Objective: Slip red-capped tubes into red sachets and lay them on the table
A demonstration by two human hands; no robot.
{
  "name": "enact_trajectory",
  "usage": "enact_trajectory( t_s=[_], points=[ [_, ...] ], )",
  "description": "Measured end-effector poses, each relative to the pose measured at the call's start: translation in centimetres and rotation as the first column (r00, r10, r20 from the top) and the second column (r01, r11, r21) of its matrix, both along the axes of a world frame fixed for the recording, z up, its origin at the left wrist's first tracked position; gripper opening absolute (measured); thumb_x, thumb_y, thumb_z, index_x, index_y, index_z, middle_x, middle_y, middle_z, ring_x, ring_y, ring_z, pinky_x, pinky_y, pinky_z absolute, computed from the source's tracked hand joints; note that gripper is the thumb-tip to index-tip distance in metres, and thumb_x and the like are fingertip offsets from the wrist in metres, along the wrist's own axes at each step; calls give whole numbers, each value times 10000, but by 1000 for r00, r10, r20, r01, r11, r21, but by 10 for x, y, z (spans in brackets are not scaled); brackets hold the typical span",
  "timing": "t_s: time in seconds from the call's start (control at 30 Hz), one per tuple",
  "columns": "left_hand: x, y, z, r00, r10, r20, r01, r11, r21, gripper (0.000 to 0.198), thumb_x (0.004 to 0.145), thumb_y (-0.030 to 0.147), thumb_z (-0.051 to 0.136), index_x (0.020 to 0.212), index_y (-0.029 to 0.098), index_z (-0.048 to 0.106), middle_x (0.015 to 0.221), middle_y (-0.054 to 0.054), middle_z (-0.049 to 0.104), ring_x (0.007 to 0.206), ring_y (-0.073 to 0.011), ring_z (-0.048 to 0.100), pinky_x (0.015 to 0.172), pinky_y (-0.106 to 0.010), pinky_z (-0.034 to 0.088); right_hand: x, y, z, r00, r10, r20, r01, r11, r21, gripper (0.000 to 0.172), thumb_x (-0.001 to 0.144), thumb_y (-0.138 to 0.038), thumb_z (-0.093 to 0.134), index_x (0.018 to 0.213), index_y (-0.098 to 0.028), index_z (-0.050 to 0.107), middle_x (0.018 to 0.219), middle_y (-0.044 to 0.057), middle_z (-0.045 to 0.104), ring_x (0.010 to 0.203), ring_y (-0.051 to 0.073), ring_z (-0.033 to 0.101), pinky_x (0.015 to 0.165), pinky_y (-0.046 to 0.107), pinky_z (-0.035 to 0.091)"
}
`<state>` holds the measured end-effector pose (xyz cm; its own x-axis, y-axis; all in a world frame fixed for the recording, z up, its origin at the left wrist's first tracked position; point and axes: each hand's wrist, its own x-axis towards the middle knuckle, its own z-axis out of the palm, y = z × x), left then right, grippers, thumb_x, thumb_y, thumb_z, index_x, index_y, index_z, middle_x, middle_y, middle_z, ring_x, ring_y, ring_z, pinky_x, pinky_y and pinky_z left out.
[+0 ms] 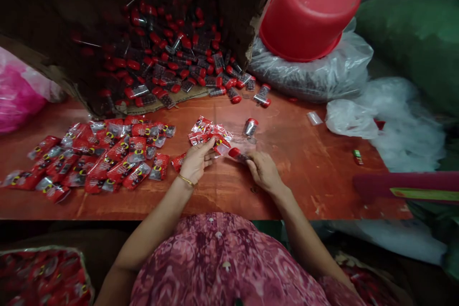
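Observation:
My left hand (195, 160) pinches a red printed packet (220, 146) at the edge of a small stack of such packets (208, 131) on the red-brown table (304, 167). My right hand (263, 172) grips a small clear vial with a red cap (237, 154), held on its side with the cap toward the packet. Vial and packet touch between the two hands. Another red-capped vial (250, 126) lies just beyond them.
Many filled red packets (103, 158) are spread at the left. A tipped cardboard box (143, 33) spills red-capped vials (186, 67) at the back. An overturned red basin (310, 9) rests on a plastic bag (322, 74); loose clear plastic (394, 124) lies at the right.

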<state>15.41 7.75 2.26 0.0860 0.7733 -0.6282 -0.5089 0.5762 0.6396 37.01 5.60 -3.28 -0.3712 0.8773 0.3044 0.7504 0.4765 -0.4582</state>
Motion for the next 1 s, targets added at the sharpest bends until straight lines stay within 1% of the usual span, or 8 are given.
enact_trajectory(
  t_s=[0.1,0.2,0.33,0.5,0.63,0.77,0.87,1.0],
  points=[
    [1,-2,1,1000,7,-19,-7,1000,12,436,432,448,826,719,163,661,654,-5,687,564,-90,602,532,-191,429,-6,-22,10,955,-123,-269,65,974,-215,250,925,-326,348,929,-181,552,693,32,635,597,152,589,566,267,453],
    [4,-3,4,999,4,-49,-3,999,34,454,406,473,822,682,152,658,653,-6,681,579,-88,600,556,-191,436,-14,-37,25,888,-219,-404,66,931,-359,216,909,-340,387,928,-192,544,609,-13,590,492,123,549,478,231,427],
    [8,-7,8,996,-3,-94,11,997,78,466,381,504,813,608,137,637,620,-1,654,575,-88,585,588,-209,453,-24,-41,37,861,-221,-458,31,922,-386,191,882,-320,425,871,-187,561,612,-12,590,457,103,506,442,217,400],
    [12,-13,5,983,-31,-180,63,982,178,461,420,532,786,523,123,599,526,21,577,524,-77,528,593,-231,453,-33,-37,36,837,-260,-482,69,923,-378,184,869,-309,442,860,-178,570,586,-18,577,466,101,498,446,214,386],
    [12,-11,0,978,50,-201,-10,981,195,446,424,514,791,507,132,576,515,36,556,516,-71,503,578,-227,442,-36,-39,34,799,-291,-527,55,907,-418,204,869,-341,449,860,-183,577,575,-24,575,444,94,470,439,214,375],
    [8,-4,4,981,114,-155,-94,987,130,441,397,484,810,481,144,542,520,36,559,523,-76,513,561,-225,443,-36,-43,40,759,-310,-572,-7,875,-484,250,868,-396,446,825,-191,583,566,-23,580,426,92,451,426,214,365],
    [6,-3,7,989,69,-133,-52,991,123,394,450,460,805,530,141,588,560,20,592,550,-84,531,589,-230,444,-39,-44,46,733,-337,-591,-28,853,-521,284,856,-441,456,807,-192,582,560,-17,588,425,92,456,427,215,376],
    [6,-6,5,981,49,-186,-9,978,210,352,540,443,773,524,138,597,526,30,563,518,-66,474,567,-215,394,-43,-40,50,673,-396,-625,-102,787,-609,324,813,-498,503,783,-184,579,518,-20,582,396,87,452,395,203,364]
  ],
)
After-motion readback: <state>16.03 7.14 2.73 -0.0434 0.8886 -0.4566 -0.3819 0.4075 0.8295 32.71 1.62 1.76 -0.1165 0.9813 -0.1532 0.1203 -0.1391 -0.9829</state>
